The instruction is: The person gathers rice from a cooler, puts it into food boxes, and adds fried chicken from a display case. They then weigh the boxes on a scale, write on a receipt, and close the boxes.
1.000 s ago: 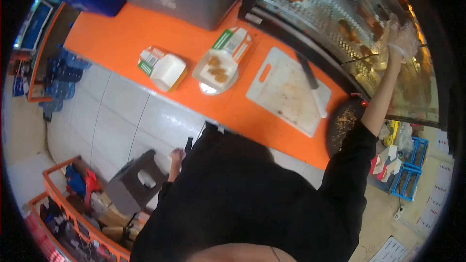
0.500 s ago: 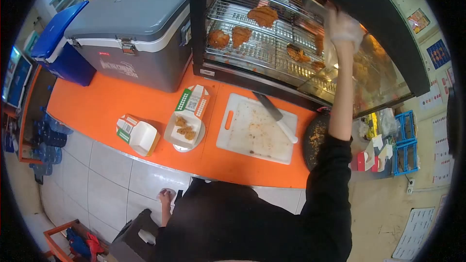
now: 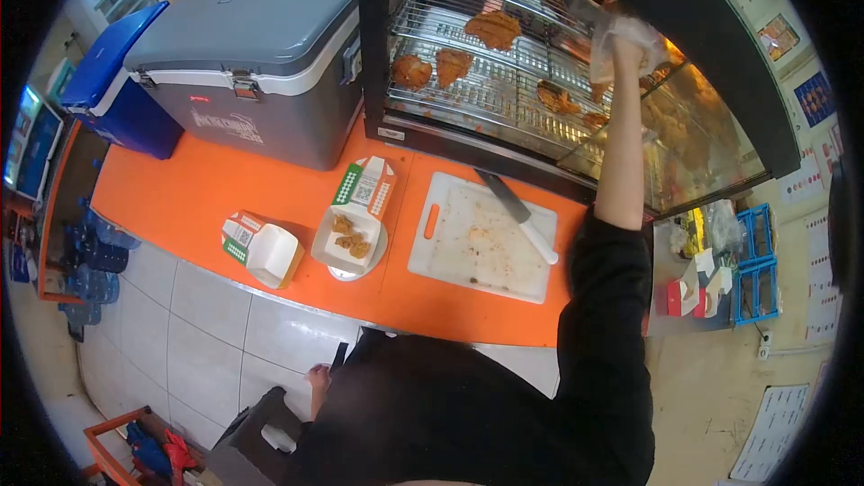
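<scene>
My right hand (image 3: 630, 43), in a clear plastic glove, reaches into the lit glass food warmer (image 3: 486, 151). Its fingers are hidden by the glove and the raised arm, so any grip cannot be made out. Fried chicken pieces (image 3: 493, 30) lie on the wire racks to the left of this hand. Down by my side hangs my left hand (image 3: 319, 376), fingers loosely bent, with nothing visible in it. On the orange counter, a paper box (image 3: 351, 232) holds small fried pieces (image 3: 351, 236). An open paper box (image 3: 272, 252) stands left of it.
A knife (image 3: 515, 209) lies across the white cutting board (image 3: 450, 265). The grey cooler (image 3: 261, 117) and a blue cooler (image 3: 135, 108) occupy the counter's left end. Blue crates (image 3: 754, 261) and red-and-white boxes (image 3: 688, 292) are at the right. A grey bin (image 3: 256, 450) stands below.
My right hand has shifted slightly within the warmer, and its forearm now covers the dark round pan. My left hand has moved slightly down and right, closer to my body.
</scene>
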Motion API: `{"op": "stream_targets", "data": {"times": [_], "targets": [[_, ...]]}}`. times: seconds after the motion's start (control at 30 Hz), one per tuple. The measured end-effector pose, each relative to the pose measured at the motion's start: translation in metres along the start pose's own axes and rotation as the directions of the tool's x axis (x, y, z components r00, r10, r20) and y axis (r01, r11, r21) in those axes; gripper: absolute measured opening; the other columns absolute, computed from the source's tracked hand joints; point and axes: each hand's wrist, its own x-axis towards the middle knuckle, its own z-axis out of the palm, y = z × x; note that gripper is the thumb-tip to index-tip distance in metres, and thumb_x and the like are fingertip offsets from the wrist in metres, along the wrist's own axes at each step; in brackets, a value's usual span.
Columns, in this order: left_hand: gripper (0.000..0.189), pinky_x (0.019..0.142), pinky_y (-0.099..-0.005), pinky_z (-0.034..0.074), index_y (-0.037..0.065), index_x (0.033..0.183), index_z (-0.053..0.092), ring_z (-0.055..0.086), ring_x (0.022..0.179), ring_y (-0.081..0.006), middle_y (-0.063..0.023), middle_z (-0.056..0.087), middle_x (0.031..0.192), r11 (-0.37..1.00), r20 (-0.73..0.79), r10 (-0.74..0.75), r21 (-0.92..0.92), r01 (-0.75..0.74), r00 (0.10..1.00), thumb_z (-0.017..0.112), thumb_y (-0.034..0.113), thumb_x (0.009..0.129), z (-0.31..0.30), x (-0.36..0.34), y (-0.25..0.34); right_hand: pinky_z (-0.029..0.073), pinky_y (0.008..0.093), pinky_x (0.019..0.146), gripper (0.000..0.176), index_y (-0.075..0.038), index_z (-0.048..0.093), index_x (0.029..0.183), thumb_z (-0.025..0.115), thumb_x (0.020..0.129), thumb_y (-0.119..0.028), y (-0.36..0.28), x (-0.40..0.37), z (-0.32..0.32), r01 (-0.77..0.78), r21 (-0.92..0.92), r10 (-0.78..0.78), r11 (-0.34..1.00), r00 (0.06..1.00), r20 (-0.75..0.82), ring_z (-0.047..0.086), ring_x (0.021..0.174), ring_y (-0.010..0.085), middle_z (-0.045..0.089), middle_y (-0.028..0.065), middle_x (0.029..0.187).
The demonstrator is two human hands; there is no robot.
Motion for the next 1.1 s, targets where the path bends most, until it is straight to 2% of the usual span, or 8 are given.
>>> {"op": "stream_targets", "data": {"times": [0.27,0.43,0.57,0.63,0.77,0.87,1.0,1.1], "targets": [[0.032,0.061,-0.0299,0.047,-0.008,0.098,0.053,0.056,0.071,-0.0187,-0.0122,0.057,0.085,0.517,-0.017,-0.339,-0.839,0.171,0.941,0.053,0.016,0.076,-0.001,-0.010,0.016,0.045,0.0412,0.063,0.024,-0.015,0.062,0.091,0.052,0.077,-0.032,-0.008,-0.018,-0.001,0.107,0.229,-0.062,0.967,0.979,-0.197,0.058,0.070,0.0300,0.060,0.0102,0.076],[0.037,0.060,-0.0276,0.047,-0.002,0.110,0.049,0.056,0.070,-0.0161,-0.0103,0.057,0.085,0.515,-0.026,-0.371,-0.838,0.183,0.928,0.053,0.012,0.075,0.010,-0.004,0.009,0.045,0.0412,0.061,0.019,-0.015,0.062,0.087,0.055,0.075,-0.028,-0.084,-0.094,-0.078,0.218,0.771,-0.283,0.598,0.958,-0.051,0.058,0.067,0.0293,0.060,0.0085,0.072],[0.037,0.064,-0.0291,0.048,-0.001,0.107,0.052,0.057,0.074,-0.0173,-0.0115,0.058,0.090,0.613,-0.048,-0.436,-0.747,0.258,0.898,0.060,0.016,0.075,0.024,-0.002,0.008,0.045,0.0412,0.059,0.015,-0.015,0.062,0.085,0.059,0.074,-0.024,-0.182,-0.256,-0.108,-0.008,0.926,-0.754,0.377,0.578,0.311,0.058,0.064,0.0288,0.059,0.0071,0.069],[0.037,0.063,-0.0291,0.048,-0.002,0.105,0.052,0.057,0.072,-0.0175,-0.0110,0.059,0.086,0.645,-0.102,-0.437,-0.728,0.233,0.894,0.061,0.017,0.075,0.024,-0.005,0.014,0.046,0.0404,0.065,0.018,-0.013,0.061,0.087,0.061,0.070,-0.019,-0.215,-0.325,-0.108,0.002,0.914,-0.777,0.405,0.527,0.343,0.058,0.074,0.0296,0.061,0.0093,0.078],[0.037,0.060,-0.0287,0.048,-0.001,0.105,0.052,0.057,0.069,-0.0172,-0.0100,0.059,0.082,0.525,-0.068,-0.418,-0.832,0.180,0.906,0.060,0.017,0.074,0.022,-0.010,0.000,0.042,0.0402,0.081,0.043,-0.007,0.053,0.108,0.063,0.069,-0.023,-0.207,-0.297,-0.103,-0.219,0.877,-0.572,0.428,0.685,0.450,0.053,0.099,0.0268,0.056,0.0125,0.108],[0.037,0.057,-0.0272,0.046,-0.002,0.104,0.051,0.056,0.067,-0.0151,-0.0089,0.058,0.081,0.519,-0.135,-0.413,-0.847,0.112,0.901,0.059,0.016,0.073,0.006,-0.016,0.014,0.034,0.0467,0.088,0.041,0.000,0.049,0.111,0.055,0.077,-0.023,-0.133,-0.182,-0.078,-0.006,0.725,-0.103,0.688,0.989,0.107,0.048,0.102,0.0367,0.052,0.0190,0.109],[0.032,0.061,-0.0273,0.047,-0.003,0.098,0.055,0.056,0.071,-0.0154,-0.0096,0.059,0.082,0.689,-0.033,-0.378,-0.678,0.257,0.925,0.059,0.016,0.073,0.013,-0.018,-0.008,0.040,0.0435,0.079,0.037,-0.001,0.055,0.104,0.040,0.087,-0.030,-0.049,-0.066,-0.020,0.161,0.133,-0.114,0.978,0.945,-0.305,0.052,0.096,0.0361,0.055,0.0201,0.107],[0.029,0.063,-0.0273,0.047,-0.003,0.094,0.058,0.057,0.074,-0.0157,-0.0102,0.060,0.083,0.758,-0.014,-0.370,-0.583,0.293,0.929,0.060,0.016,0.073,0.015,-0.011,-0.013,0.042,0.0399,0.083,0.038,-0.003,0.058,0.105,0.042,0.086,-0.031,-0.031,-0.010,-0.027,-0.023,0.028,0.007,0.999,0.878,0.479,0.054,0.101,0.0308,0.055,0.0200,0.111]]}}
